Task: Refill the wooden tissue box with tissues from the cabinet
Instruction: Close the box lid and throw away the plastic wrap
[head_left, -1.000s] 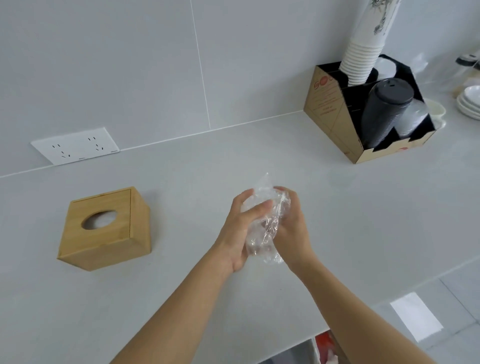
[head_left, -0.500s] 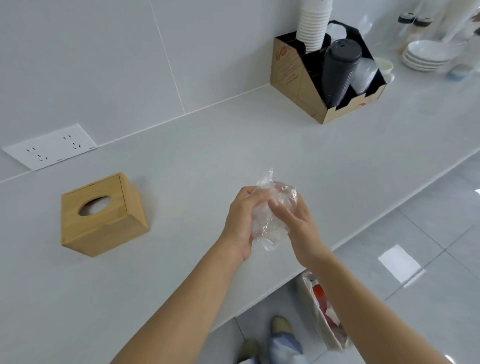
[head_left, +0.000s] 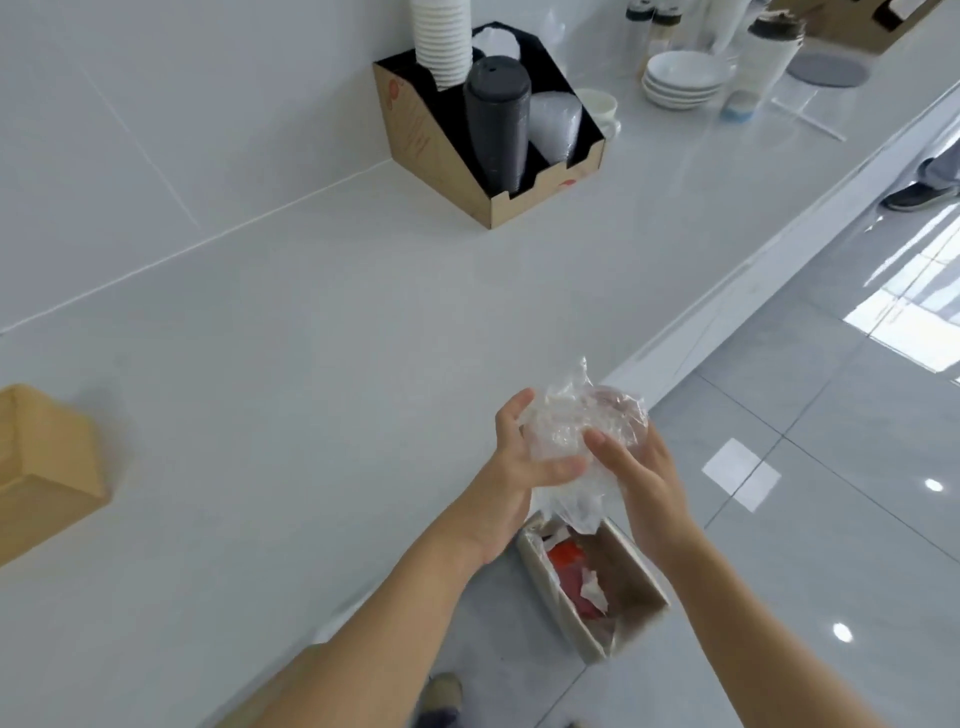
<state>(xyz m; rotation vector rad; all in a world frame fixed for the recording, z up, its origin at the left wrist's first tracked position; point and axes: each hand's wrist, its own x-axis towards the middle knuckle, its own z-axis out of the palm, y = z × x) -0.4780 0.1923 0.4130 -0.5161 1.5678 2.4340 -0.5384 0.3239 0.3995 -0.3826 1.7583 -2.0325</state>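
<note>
Both hands close on a crumpled clear plastic wrapper (head_left: 582, 431), left hand (head_left: 524, 467) cupping its near side, right hand (head_left: 639, 478) pinching from the right, above the bench (head_left: 311, 364) edge. Wooden tissue box (head_left: 41, 467) sits far left, well apart. Below, a bin (head_left: 597, 582) holds red and white scraps.

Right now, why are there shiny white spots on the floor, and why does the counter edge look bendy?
In the head view, the glossy floor tiles mirror ceiling lights as small bright spots and a window as a big glare patch. The wide-angle lens curves the counter edge and stretches the corners. The crumpled plastic wrap glints too.
</note>
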